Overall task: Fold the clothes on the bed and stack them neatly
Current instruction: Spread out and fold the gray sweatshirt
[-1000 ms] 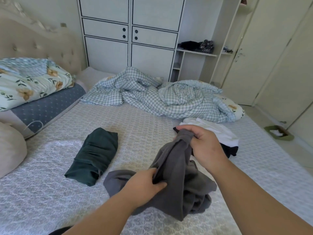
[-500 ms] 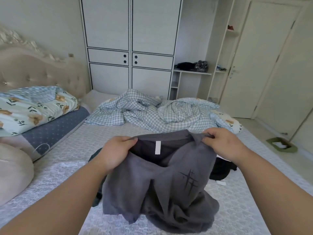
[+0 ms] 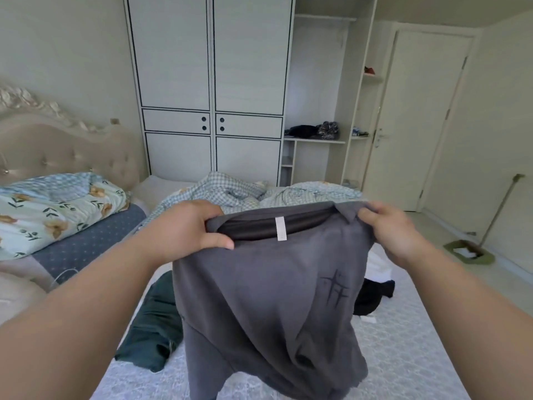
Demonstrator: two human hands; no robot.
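Held up at centre frame: a soft grey garment, top edge stretched between the left hand and the right hand, each pinching the fabric with curled fingers and thumb. Hanging in loose folds over the bed, a white label sewn inside the darker opening, a dark cross-like print at right. Hidden partly behind the grey cloth: a folded dark green garment at lower left on the quilted, patterned bedcover, and a black piece with white cloth at right. Further back, a rumpled blue checked duvet. At left, a floral pillow on a dotted blue one, below a tufted beige headboard. At top centre, a white wardrobe with black trim. At far right, a green dustpan on the floor.
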